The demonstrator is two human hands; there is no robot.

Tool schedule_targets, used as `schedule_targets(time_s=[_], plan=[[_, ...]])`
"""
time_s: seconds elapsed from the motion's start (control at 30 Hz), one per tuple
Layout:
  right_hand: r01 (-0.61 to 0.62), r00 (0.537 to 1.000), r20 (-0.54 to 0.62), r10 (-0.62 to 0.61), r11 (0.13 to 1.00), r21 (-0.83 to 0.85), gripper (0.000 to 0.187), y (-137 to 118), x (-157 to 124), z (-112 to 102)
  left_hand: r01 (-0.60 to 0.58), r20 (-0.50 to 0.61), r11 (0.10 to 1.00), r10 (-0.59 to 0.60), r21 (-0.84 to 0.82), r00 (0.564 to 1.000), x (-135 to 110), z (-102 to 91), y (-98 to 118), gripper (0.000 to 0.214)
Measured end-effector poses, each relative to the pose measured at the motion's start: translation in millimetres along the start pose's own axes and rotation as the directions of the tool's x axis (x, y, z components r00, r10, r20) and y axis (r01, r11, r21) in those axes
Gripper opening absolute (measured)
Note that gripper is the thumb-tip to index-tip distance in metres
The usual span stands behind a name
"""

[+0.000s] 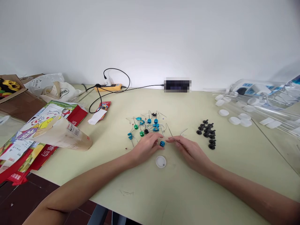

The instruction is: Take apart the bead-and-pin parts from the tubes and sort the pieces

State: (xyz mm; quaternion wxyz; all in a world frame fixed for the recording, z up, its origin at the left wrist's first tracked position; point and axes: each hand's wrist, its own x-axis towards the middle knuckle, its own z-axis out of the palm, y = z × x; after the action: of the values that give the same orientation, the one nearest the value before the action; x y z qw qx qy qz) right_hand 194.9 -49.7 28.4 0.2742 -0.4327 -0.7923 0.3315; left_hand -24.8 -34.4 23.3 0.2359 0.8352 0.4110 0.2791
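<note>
Near the table's middle, my left hand (pixel 148 144) curves around a small blue round metal part (pixel 162 143) with a hole in it. The thumb touches the part, while the index finger arches above it, apart from it. My right hand (pixel 188 149) pinches a thin bent metal rod (pixel 169 130), its hooked end pointing up and away. Just in front of the hands lies a small white round lid (pixel 161 162) with a tiny dark piece in it. Behind my left hand are several blue, green (pixel 136 127) and black parts with thin wire rods.
Several black knob-like pieces (pixel 206 134) and an L-shaped key (pixel 184 132) lie right. White caps (pixel 234 120) and clear plastic tubes (pixel 276 114) fill the far right. A tilted drink cup (pixel 75 137), a snack packet (pixel 104 109), cables and an orange power strip (pixel 109 87) are left.
</note>
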Motion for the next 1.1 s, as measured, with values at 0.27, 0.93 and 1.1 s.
schedule_targets(time_s=[0.27, 0.93, 1.1], plan=[[-0.055, 0.996, -0.058, 0.062, 0.991, 0.123, 0.019, 2.1, -2.7, -0.8, -0.046, -0.462, 0.953, 0.187, 0.301, 0.867, 0.5, -65.0, -5.1, 0.005], [0.166, 0.974, -0.163, -0.156, 0.985, 0.055, 0.026, 4.4, -1.2, -0.2, 0.351, 0.278, 0.745, -0.228, -0.567, 0.933, -3.4, -81.2, 13.3, 0.018], [0.032, 0.993, -0.118, -0.018, 0.992, 0.121, 0.019, -23.1, -2.8, -7.9, 0.379, 0.343, 0.514, -0.168, -0.77, 0.924, -6.1, -46.9, 24.7, 0.02]])
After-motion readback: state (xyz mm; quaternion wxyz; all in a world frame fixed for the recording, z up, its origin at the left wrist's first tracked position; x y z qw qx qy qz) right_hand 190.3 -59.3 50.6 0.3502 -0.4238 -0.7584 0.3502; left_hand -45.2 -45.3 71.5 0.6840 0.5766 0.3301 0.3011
